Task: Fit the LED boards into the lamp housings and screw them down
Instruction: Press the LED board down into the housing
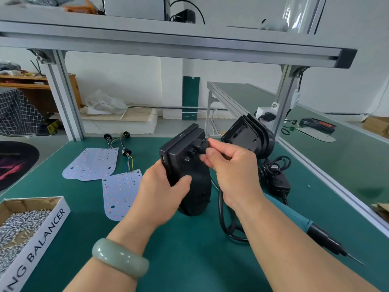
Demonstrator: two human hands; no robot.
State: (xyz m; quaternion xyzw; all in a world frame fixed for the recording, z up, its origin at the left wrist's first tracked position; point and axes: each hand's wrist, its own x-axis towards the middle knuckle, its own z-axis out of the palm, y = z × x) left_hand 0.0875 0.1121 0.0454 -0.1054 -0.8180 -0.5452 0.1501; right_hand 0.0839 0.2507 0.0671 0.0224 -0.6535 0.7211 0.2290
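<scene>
A black lamp housing (185, 157) is held upright above the green mat, its back side toward me. My left hand (162, 190) grips its lower left edge, thumb across the back. My right hand (229, 169) pinches a round black part (203, 145) on the housing's upper right. Two white LED boards lie flat on the mat to the left, one (91, 164) farther back, the other (121, 192) nearer; both have coloured wires ending in black grommets (126, 152). A stack of more black housings (249, 135) leans at the back right.
A cardboard box of screws (25, 226) sits at the front left. An electric screwdriver (315, 232) lies on the mat at the right, its black cable (226, 224) looping under my right arm to a power adapter (277, 180). An aluminium frame beam (168, 44) crosses overhead.
</scene>
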